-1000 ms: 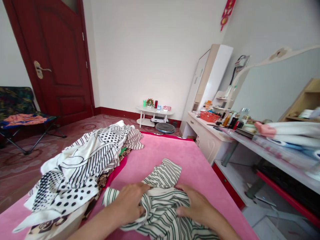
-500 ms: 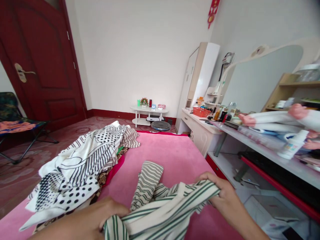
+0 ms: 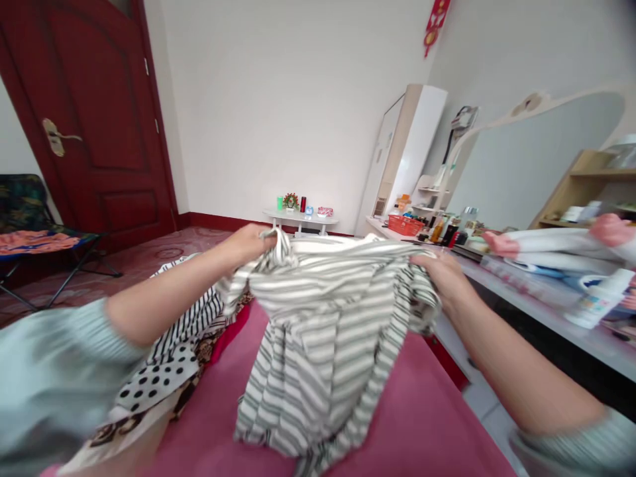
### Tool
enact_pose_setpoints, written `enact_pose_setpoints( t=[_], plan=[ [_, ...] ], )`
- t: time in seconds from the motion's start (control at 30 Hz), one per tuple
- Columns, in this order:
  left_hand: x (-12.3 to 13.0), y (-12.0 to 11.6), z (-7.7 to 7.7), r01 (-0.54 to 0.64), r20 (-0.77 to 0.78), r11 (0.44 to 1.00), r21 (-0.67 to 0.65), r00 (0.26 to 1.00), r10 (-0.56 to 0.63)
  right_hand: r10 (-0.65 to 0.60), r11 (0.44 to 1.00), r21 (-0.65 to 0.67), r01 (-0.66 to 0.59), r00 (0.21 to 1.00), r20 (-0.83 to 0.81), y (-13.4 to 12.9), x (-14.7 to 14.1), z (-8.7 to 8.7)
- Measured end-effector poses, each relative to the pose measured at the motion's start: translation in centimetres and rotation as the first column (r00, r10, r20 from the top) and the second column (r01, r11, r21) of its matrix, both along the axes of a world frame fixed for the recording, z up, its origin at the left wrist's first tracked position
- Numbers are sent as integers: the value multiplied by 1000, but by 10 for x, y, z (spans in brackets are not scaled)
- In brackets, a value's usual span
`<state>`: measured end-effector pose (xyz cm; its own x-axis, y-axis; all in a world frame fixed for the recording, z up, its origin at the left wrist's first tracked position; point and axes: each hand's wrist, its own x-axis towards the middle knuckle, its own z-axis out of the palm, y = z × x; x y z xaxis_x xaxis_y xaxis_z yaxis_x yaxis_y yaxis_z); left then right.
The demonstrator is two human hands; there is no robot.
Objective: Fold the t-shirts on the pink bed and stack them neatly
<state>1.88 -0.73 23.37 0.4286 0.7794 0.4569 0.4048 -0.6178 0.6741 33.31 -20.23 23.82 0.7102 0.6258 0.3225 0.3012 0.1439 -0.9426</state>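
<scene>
A green-and-white striped garment (image 3: 328, 338) hangs stretched between my two hands, its lower part down over the pink bed cover (image 3: 417, 411). My left hand (image 3: 253, 244) is closed on its upper left corner, where the cloth bunches up. At the upper right corner my right hand (image 3: 437, 265) grips the fabric, with a loose fold dangling beneath the fingers. Motion blurs the cloth a little, and I cannot make out which kind of garment it is. Partly behind my left forearm lies a heap of black-and-white patterned clothes (image 3: 163, 377).
To the right stand a white dressing table with a mirror (image 3: 541, 165), a red basket (image 3: 405, 225) and a glass-topped desk with a white bottle (image 3: 599, 301). A low white table (image 3: 298, 217) is against the far wall. On the left are a folding chair (image 3: 44, 242) and a red door (image 3: 94, 119).
Both hands have risen and moved forward, lifting the striped garment off the bed. It was bunched low near me; now it hangs spread out.
</scene>
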Motion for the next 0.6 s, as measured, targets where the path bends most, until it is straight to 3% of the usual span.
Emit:
enact_pose_setpoints(
  t=[0.07,0.1,0.17,0.23,0.3,0.37,0.47,0.53,0.6],
  plan=[
    [33,35,7,-76,23,996,50,997,75,-134,991,13,134,990,40,42,22,-13],
    [42,45,-2,-145,51,985,95,989,140,-240,971,8,240,967,90,55,30,-26],
    [48,48,-40,-166,15,976,141,986,166,-327,941,-17,339,919,219,61,39,-64],
    [39,34,-92,-41,-117,988,150,991,59,-216,959,-104,265,915,341,44,34,-115],
    [20,6,-139,68,-220,994,81,974,-48,-9,974,-208,93,929,371,13,18,-165],
    [-5,-27,-169,93,-277,995,-23,956,-96,157,937,-346,-40,936,316,-23,-5,-201],
    [-45,-74,-179,-27,-407,985,-169,912,-45,315,846,-505,-170,924,215,-68,-38,-216],
    [-65,-94,-174,-61,-478,963,-261,875,-74,380,796,-575,-189,895,232,-88,-53,-208],
    [-76,-108,-171,3,-476,932,-363,859,-188,450,753,-636,-169,837,311,-97,-65,-199]
  ],
)
